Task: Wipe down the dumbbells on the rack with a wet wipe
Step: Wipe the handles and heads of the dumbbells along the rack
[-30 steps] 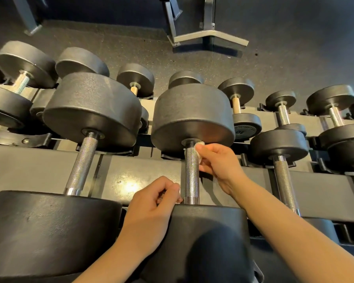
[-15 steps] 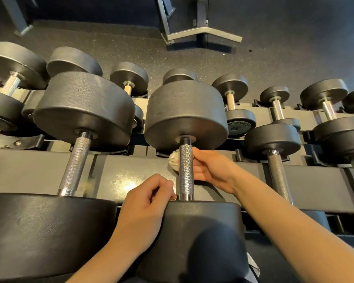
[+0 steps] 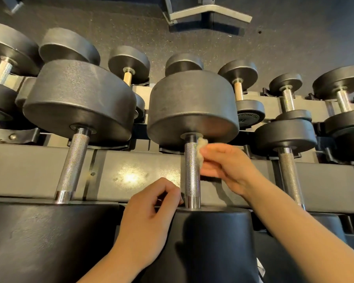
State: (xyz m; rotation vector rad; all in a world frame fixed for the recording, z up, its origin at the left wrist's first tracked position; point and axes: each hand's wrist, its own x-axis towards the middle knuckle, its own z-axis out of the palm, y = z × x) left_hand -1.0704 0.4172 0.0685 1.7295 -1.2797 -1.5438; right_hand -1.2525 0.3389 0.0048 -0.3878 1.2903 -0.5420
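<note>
**Wipe shifted to right side of handle**

Moved: wet wipe (image 3: 201,150), half a second ago left of the knurled handle (image 3: 192,170), now pressed on its right flank just under the far head. Right hand (image 3: 229,168) pinched on wipe. Left hand (image 3: 149,217) loosely curled, empty, resting on near head (image 3: 211,242). Handle circuit judged nearly done; neighbouring dumbbells pending.

Grey metal rack (image 3: 131,170), tiered, spans frame 9 to 3 o'clock. Near tier: three large dumbbells side by side, at 9 o'clock (image 3: 76,123), at centre (image 3: 192,111), smaller one at 3 o'clock (image 3: 285,137); knurled handles cross rail. Far tier, toward 12 o'clock: row of smaller dumbbells (image 3: 129,64). Speckled dark floor (image 3: 294,41) beyond rack.
</note>
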